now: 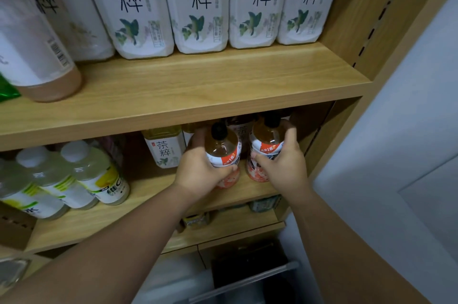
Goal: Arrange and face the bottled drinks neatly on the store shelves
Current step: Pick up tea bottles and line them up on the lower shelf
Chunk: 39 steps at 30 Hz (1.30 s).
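Two amber tea bottles with black caps and orange-pink labels stand side by side on the middle shelf. My left hand grips the left bottle around its body. My right hand grips the right bottle, fingers wrapped over its right shoulder. Behind them stand more tea bottles, partly hidden, among them a white-labelled one. Several large white-labelled tea bottles line the upper shelf, labels facing front.
Three pale lemon drink bottles with white caps lean at the left of the middle shelf. A tilted white-labelled bottle stands at the upper shelf's left. The wooden side panel closes the right. A lower shelf holds small items.
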Each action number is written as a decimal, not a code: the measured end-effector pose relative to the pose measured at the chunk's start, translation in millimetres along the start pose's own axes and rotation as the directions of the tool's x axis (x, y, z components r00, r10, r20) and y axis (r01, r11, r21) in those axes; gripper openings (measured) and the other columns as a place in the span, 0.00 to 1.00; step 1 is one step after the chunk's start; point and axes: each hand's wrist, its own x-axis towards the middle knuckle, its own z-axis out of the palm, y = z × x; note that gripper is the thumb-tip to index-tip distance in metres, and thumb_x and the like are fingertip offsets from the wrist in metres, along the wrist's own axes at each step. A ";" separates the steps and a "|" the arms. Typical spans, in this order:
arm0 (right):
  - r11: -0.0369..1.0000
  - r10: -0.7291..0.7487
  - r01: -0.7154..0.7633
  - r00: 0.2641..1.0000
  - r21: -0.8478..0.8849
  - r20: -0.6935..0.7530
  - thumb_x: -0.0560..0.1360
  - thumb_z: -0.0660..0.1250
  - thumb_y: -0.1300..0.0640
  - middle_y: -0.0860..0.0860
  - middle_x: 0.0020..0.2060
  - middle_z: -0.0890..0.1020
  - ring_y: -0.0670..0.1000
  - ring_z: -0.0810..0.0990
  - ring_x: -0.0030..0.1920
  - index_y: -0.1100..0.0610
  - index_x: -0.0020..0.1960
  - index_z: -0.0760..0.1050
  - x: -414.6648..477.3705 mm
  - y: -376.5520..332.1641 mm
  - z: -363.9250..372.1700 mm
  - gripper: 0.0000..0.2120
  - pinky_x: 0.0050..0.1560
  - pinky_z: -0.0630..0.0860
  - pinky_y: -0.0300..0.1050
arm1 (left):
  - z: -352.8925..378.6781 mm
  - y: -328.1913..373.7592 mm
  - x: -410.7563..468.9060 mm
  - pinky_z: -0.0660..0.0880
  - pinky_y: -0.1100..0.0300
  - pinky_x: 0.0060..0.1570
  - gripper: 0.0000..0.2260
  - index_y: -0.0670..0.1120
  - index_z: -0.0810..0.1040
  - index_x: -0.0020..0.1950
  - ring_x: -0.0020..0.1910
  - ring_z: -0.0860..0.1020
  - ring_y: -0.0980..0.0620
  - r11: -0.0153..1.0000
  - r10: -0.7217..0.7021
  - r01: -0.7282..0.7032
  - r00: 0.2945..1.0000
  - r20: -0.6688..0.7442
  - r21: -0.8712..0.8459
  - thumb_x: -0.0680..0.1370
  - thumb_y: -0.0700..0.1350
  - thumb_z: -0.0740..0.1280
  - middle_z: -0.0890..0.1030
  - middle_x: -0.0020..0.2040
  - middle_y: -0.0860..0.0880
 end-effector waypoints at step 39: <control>0.976 -0.191 0.166 0.964 0.142 0.186 0.61 0.86 0.53 0.41 0.61 0.74 0.44 0.76 0.59 0.41 0.70 0.68 -239.4 -212.6 227.8 0.43 0.59 0.76 0.46 | -344.0 -181.8 -223.3 0.81 0.53 0.59 0.39 0.60 0.74 0.65 0.58 0.82 0.59 0.974 -0.159 0.117 0.962 -0.220 -0.193 0.59 0.44 0.86 0.83 0.58 0.60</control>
